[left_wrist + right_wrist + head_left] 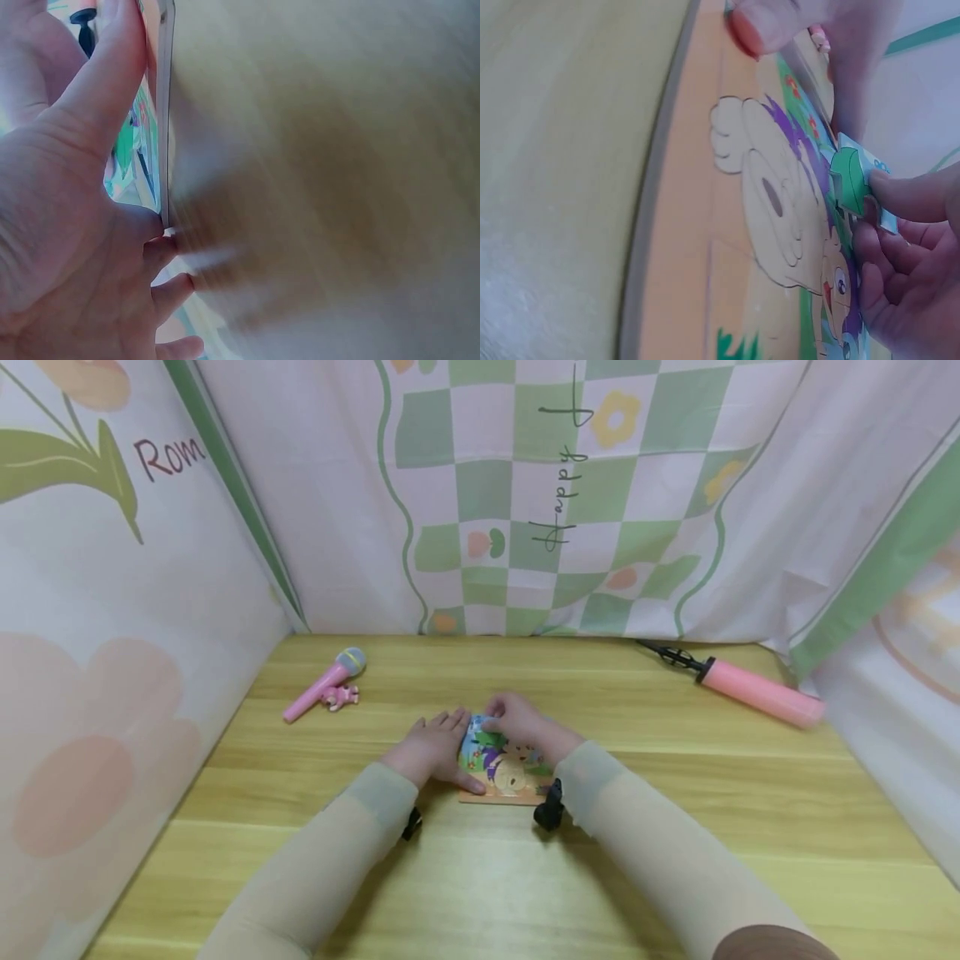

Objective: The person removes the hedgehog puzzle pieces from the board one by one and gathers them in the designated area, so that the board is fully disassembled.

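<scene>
A puzzle piece (855, 184) is pinched in the right hand (525, 722) over the puzzle (501, 770), mid-surface; the left hand (431, 747), fingers spread, steadies its nine-o'clock edge. Misaligned tabs could jam or slip.

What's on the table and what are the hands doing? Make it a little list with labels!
Left hand: rests flat on the puzzle's left edge.
Right hand: pinches a green and blue piece over the puzzle.
Puzzle: a cartoon picture board, flat on the table.
Left side: a pink toy microphone with a tiny pink figure beside it.
Right side: a pink pump.
Around: flowered, checked cloth.
</scene>
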Tool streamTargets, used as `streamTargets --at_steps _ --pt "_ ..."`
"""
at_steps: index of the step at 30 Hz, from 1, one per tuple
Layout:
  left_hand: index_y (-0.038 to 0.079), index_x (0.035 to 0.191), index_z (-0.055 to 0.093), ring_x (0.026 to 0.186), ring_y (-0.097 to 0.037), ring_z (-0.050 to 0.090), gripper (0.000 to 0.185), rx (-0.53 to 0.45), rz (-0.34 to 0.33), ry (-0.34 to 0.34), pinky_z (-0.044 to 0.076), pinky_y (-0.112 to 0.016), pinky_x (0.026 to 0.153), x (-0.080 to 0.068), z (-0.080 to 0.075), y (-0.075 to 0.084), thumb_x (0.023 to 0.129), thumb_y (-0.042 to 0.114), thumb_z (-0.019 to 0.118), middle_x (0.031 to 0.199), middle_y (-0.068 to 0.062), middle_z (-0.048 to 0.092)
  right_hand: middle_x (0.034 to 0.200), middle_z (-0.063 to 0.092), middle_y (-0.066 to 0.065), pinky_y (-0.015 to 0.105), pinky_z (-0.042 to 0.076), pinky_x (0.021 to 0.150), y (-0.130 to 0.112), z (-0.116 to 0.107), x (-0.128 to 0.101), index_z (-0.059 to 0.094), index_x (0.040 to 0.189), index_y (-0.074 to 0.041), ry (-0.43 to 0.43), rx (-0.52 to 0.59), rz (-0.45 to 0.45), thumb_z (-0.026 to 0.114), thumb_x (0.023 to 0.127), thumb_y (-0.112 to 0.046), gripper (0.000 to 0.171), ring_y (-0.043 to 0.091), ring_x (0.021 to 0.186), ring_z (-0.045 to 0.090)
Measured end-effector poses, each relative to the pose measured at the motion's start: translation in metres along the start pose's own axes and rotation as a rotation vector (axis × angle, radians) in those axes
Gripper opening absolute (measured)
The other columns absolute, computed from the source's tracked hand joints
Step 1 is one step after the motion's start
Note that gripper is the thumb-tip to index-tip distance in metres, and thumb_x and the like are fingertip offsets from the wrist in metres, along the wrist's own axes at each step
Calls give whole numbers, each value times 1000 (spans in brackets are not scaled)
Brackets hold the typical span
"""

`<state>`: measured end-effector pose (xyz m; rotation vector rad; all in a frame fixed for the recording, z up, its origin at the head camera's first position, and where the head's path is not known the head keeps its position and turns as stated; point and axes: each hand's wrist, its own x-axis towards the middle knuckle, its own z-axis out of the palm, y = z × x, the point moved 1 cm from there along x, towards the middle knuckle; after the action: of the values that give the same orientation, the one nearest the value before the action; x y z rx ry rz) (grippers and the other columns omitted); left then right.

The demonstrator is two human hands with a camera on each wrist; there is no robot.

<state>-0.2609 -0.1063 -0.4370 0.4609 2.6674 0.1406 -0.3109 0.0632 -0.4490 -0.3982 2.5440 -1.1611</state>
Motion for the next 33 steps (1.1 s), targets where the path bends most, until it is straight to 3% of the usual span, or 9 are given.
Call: streamTargets --at_steps 10,13,17,21,25,29,33 --pt "10 159 6 149 -30 8 134 9 -1 0 9 -53 118 0 -1 1 64 81 68 165 -5 4 104 62 12 40 50 83 3 -10 -3 62 105 -4 12 122 54 65 95 -15 15 26 94 59" --pt "10 159 6 149 -30 8 134 9 -1 -3 9 -53 118 1 -1 1 64 81 68 165 -6 4 104 61 13 40 51 83 5 -24 -6 61 108 -2 36 172 30 65 95 -15 18 27 93 59" --pt "11 159 6 149 -29 6 134 8 -7 -10 7 -51 118 1 0 2 64 81 68 165 -5 3 103 62 17 46 52 87 15 -61 -11 60 112 3 78 209 4 64 95 -12 23 28 90 60" --pt "12 160 5 150 -27 5 132 19 -23 -22 7 -49 119 1 0 3 65 81 68 165 -4 1 102 63 19 51 49 90 38 -102 -21 60 112 6 108 134 21 64 95 -11 25 30 90 60" --pt "12 159 4 150 -28 5 132 10 -26 -22 6 -49 119 -1 -1 4 67 79 69 165 -4 1 100 63 16 43 49 84 70 -131 -34 62 109 8 68 7 73 65 95 -13 25 27 90 57" --pt "11 159 5 150 -29 5 132 -5 -15 -9 7 -50 118 -2 -2 4 66 78 71 165 -5 2 95 62 12 33 45 75 95 -145 -47 63 107 9 22 -55 114 66 95 -12 24 22 84 55" --pt "11 159 4 150 -29 6 133 3 -13 -8 7 -51 118 -2 -1 3 65 79 70 165 -5 2 87 62 9 31 46 68 108 -146 -53 64 106 7 5 -63 123 66 96 -15 24 19 75 55"
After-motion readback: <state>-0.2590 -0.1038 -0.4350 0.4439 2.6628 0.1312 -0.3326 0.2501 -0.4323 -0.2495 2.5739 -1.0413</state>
